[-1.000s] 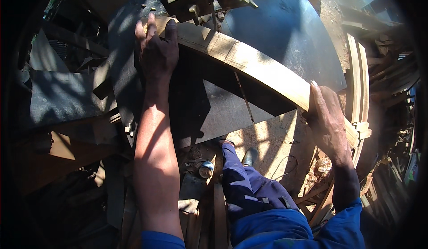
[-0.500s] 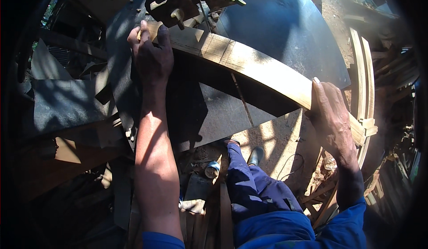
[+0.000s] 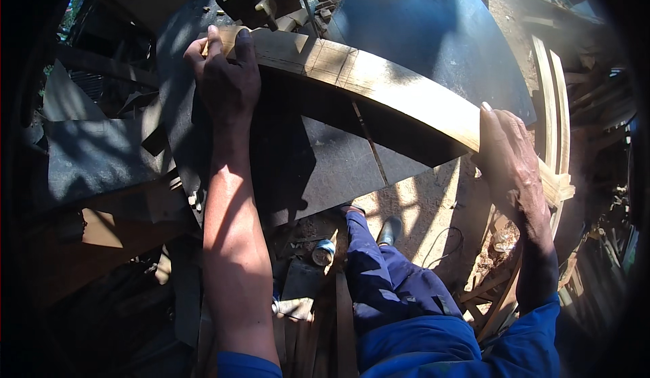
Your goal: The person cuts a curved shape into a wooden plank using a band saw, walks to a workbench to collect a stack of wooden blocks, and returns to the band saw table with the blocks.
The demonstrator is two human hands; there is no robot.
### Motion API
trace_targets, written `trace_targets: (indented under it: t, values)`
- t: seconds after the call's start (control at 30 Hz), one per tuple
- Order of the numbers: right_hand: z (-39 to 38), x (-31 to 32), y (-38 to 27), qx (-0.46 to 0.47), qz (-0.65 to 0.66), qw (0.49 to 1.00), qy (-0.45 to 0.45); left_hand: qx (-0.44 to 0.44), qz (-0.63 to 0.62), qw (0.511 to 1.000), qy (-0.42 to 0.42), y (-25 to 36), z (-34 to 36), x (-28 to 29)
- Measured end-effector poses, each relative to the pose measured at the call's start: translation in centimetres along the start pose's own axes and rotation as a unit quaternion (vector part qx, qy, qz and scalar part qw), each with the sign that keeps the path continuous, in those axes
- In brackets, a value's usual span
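A long pale plank (image 3: 406,97) with pencil lines across its top lies slantwise over a dark machine table (image 3: 332,165), its left part farther away. My left hand (image 3: 227,73) is closed round the plank's far left end, fingers over the top. Around the plank's right part my right hand (image 3: 511,161) is closed, thumb along the upper face; the plank's right end shows beyond the hand. Just past the plank, close to my left hand, hangs a blocky dark machine part (image 3: 261,2) with a wing-shaped screw. The plank's shaded side hides part of the table slit (image 3: 369,141).
Long curved wooden strips (image 3: 552,107) stand at the right, beside heaped scrap wood (image 3: 606,256). A small round can (image 3: 323,252) sits below the table edge, left of my legs (image 3: 396,276). Sawdust (image 3: 420,195) covers the ground. A grey sheet (image 3: 101,154) lies at the left.
The whole scene has shifted slightly up in view. The plank and both hands sit a little higher, the right hand slightly farther right. Both grips look the same.
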State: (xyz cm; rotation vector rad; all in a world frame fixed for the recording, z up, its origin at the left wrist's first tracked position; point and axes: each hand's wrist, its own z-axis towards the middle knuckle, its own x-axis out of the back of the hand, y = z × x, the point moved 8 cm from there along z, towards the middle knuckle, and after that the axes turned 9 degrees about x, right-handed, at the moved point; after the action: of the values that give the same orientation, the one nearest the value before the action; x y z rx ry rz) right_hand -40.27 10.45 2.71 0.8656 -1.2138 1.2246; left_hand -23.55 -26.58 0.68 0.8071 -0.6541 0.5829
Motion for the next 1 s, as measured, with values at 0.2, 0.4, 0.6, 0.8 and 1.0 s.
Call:
trace_targets:
  t: [0.2,0.4,0.6,0.8,1.0]
  values:
    - [0.16,-0.09,0.24,0.008,0.000,1.000,0.006,0.004,0.020,1.000,0.007,-0.14,0.11,-0.09]
    - [0.23,-0.07,0.41,0.001,0.001,1.000,-0.002,0.004,0.018,1.000,0.000,-0.24,0.11,-0.15]
    - [0.39,0.30,0.29,0.010,-0.003,1.000,0.013,-0.003,0.018,1.000,0.008,-0.19,0.21,-0.10]
    - [0.45,0.16,0.48,0.020,0.001,1.000,-0.003,0.009,0.029,1.000,0.005,-0.19,0.07,0.00]
    - [0.57,0.62,0.26,0.019,-0.009,1.000,0.017,0.006,0.019,1.000,0.013,-0.07,0.16,0.25]
